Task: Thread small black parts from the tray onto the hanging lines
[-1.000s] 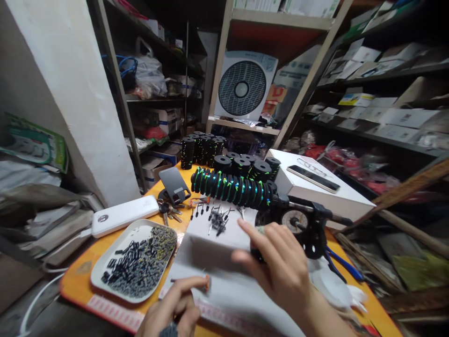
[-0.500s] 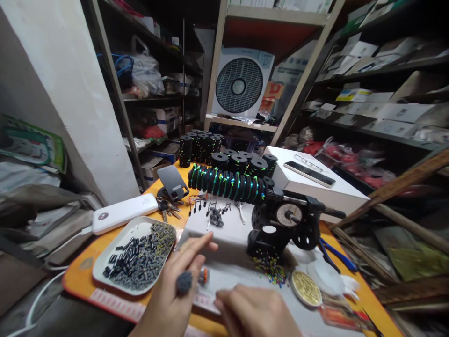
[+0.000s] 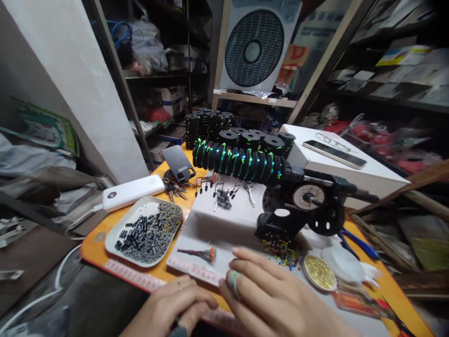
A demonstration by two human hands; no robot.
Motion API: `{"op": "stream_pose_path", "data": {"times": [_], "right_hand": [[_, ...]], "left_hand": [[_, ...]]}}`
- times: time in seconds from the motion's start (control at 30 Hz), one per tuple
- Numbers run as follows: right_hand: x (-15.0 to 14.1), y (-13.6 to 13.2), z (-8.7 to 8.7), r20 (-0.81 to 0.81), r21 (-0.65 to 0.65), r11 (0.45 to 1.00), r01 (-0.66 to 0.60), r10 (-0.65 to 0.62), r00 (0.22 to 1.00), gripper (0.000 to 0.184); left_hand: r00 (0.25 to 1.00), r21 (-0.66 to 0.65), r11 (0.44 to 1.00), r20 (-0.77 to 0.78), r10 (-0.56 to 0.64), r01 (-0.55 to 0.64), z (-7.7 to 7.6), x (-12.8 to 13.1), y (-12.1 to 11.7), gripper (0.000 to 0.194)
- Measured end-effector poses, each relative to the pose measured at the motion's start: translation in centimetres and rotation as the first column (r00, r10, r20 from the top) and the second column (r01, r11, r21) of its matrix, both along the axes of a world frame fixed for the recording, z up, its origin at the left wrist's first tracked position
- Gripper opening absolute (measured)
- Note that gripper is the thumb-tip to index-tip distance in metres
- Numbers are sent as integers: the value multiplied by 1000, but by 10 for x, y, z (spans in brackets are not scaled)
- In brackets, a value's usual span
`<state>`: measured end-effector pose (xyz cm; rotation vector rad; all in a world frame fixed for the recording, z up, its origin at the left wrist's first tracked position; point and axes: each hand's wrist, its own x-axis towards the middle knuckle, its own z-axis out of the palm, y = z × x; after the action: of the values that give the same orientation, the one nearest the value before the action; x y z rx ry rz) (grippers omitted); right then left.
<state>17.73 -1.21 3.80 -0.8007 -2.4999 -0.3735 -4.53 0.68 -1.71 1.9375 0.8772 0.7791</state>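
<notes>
My left hand (image 3: 171, 306) is at the table's near edge, ring on one finger, its fingers curled round a small dark grey piece (image 3: 177, 332) that is mostly hidden. My right hand (image 3: 277, 299) lies beside it, touching it, with fingers stretched forward over the white sheet (image 3: 224, 224) and a taped thumb. Just ahead of both hands a thin dark tool with an orange tip (image 3: 198, 253) lies on the sheet. A pile of tiny coloured beads (image 3: 280, 248) sits near my right fingertips.
A black winding machine (image 3: 308, 201) carries a row of black spools with green line (image 3: 238, 161). A white tray of small black tubes (image 3: 147, 231), a power bank (image 3: 131, 192), keys (image 3: 175, 189), a gold lid (image 3: 319, 272), blue pliers (image 3: 358, 241) and a white box (image 3: 351, 175) surround the sheet.
My right hand drew back from the winding machine to the near edge beside my left hand. The orange-tipped tool left my left hand and now lies on the sheet. The camera tilted down.
</notes>
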Motion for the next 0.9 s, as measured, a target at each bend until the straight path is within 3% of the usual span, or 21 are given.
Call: {"op": "stream_pose_path", "data": {"times": [0.13,0.23,0.3,0.37,0.47,0.57,0.7,0.9], "right_hand": [[9,1,-8,-45,-42,999,-6,4,999,28],[9,-1,-9,-233,-94,990,108,-128,964,22],[4,0,-8,-376,-165,975,146,-199,905,18],[-2,4,-6,-480,-261,959,111,-229,847,15],[-10,12,-4,-555,-390,920,37,-267,788,13],[-16,19,-4,-593,-440,898,4,-294,750,13],[-18,20,-9,-620,-459,889,4,-324,714,12],[-20,17,-17,-658,-459,888,-17,-327,678,14]], "left_hand": [[986,125,988,-130,105,-89,6,2,34,26],[970,148,988,-231,82,-48,9,8,47,20],[979,69,994,-184,91,-79,14,10,46,21],[987,-141,977,-39,153,-157,20,10,39,17],[948,-528,842,196,251,-114,26,10,26,27],[879,-706,707,357,315,33,25,12,16,36],[808,-785,602,448,383,150,26,17,9,34],[730,-800,557,516,447,224,25,25,7,28]]}}
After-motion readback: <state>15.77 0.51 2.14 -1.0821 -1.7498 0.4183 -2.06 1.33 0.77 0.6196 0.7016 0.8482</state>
